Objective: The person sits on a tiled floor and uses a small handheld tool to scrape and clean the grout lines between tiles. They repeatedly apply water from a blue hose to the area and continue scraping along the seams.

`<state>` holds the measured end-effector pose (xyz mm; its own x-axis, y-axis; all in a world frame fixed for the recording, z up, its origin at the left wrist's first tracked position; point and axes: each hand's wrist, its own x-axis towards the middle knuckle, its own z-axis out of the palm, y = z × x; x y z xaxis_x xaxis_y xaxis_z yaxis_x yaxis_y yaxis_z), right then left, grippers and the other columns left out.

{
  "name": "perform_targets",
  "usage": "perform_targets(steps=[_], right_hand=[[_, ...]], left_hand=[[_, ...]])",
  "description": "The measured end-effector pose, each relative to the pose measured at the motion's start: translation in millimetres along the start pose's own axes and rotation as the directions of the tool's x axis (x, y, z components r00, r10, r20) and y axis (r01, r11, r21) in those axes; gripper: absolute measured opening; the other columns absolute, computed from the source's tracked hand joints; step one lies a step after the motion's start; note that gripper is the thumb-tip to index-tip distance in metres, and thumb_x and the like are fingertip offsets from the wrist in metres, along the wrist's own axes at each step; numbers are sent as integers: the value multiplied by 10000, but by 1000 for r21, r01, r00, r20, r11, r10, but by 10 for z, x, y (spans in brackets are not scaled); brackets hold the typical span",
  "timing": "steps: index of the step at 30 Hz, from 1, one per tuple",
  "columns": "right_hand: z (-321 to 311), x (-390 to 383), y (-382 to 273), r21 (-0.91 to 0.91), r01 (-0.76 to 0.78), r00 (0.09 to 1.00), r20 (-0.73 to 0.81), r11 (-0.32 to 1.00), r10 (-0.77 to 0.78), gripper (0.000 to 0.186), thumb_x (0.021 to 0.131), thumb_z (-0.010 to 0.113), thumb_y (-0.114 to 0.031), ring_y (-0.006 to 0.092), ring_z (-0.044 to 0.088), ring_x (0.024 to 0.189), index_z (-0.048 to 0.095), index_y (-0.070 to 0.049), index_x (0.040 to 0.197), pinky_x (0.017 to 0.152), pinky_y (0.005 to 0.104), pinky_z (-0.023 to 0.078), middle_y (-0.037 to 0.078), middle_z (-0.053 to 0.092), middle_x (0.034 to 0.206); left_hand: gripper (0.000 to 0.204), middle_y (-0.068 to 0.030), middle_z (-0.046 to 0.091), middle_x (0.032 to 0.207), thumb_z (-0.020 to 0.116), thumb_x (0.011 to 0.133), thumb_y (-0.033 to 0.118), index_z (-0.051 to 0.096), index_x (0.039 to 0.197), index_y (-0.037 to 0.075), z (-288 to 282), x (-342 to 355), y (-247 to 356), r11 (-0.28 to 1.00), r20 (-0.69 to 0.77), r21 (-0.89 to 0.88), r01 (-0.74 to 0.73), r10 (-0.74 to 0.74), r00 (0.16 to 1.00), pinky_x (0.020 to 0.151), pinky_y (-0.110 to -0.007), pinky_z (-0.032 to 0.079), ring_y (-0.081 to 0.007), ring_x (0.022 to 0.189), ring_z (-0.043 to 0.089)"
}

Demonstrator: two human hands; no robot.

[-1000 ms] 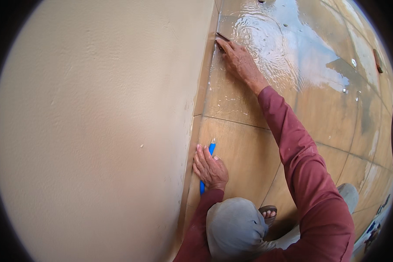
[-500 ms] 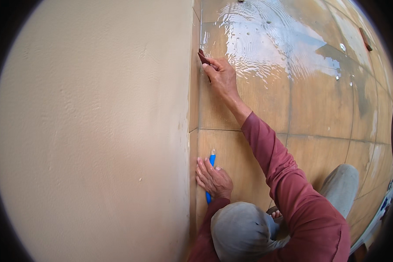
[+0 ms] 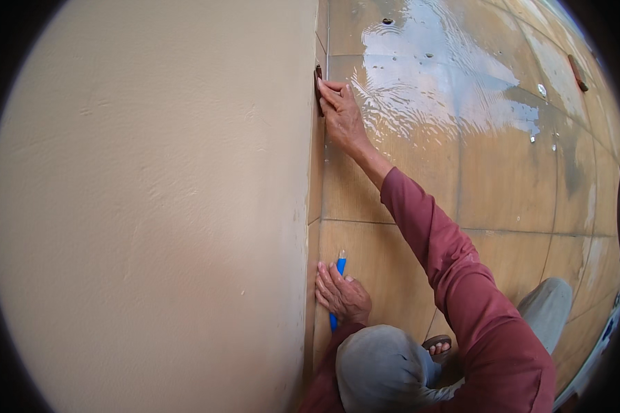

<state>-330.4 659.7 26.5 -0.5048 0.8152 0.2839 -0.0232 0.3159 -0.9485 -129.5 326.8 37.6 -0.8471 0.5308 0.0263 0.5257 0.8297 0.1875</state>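
Note:
My right hand (image 3: 342, 120) reaches far along the foot of the wall, fingers closed on a flat, dark reddish-brown pad (image 3: 319, 89). The pad stands on edge, pressed against the narrow skirting tile (image 3: 315, 186). Nearer to me, my left hand (image 3: 344, 296) lies with its fingers stretched out, fingertips at the skirting. A blue tube (image 3: 342, 264) runs beneath that hand; it shows above the fingers and again below the palm. Its far end has a clear, glinting tip, and whether that is water I cannot tell.
A beige painted wall (image 3: 158, 206) rises on the left. Rippling water (image 3: 427, 89) covers the far brown floor tiles (image 3: 506, 182). Small bits lie in it, with a brown block (image 3: 577, 73) at the far right. My grey-clothed knees (image 3: 379, 372) and one sandalled foot (image 3: 439, 345) are close by.
My right hand has gone slightly farther along the wall. The pad, slanted before, now lies flat against the skirting. My left hand stays over the blue tube; the view has shifted a little.

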Motion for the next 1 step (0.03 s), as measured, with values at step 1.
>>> perform_targets(steps=[1], right_hand=[[-129,195,81,17,-40,999,17,999,40,416,1033,637,-105,300,543,1290,651,-107,1448,1165,393,435,142,555,1449]], left_hand=[[640,-242,382,1635,576,967,162,370,1553,5,-6,-34,25,1000,38,-1,-11,11,999,1168,-618,291,-444,1474,388]])
